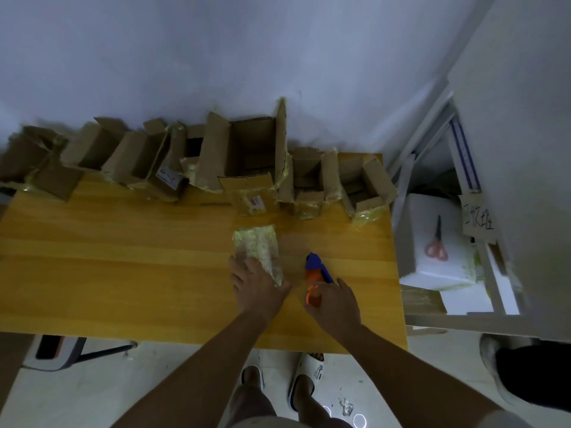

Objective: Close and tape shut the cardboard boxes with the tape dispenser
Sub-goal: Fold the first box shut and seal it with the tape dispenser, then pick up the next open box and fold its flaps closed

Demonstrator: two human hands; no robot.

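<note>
Two hands work low in the frame's centre: the left hand (pixel 256 281) lies flat on a small taped box (pixel 259 251), steadying it on the counter (pixel 123 257), while the right hand (pixel 335 301) grips the tape dispenser (pixel 316 273) beside it, open boxes (pixel 250 156) waiting behind.

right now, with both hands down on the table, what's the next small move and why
Probably lift the tape dispenser onto the taped-over box: the right hand grips the dispenser on the table, and the left hand holds the closed box steady.
</note>
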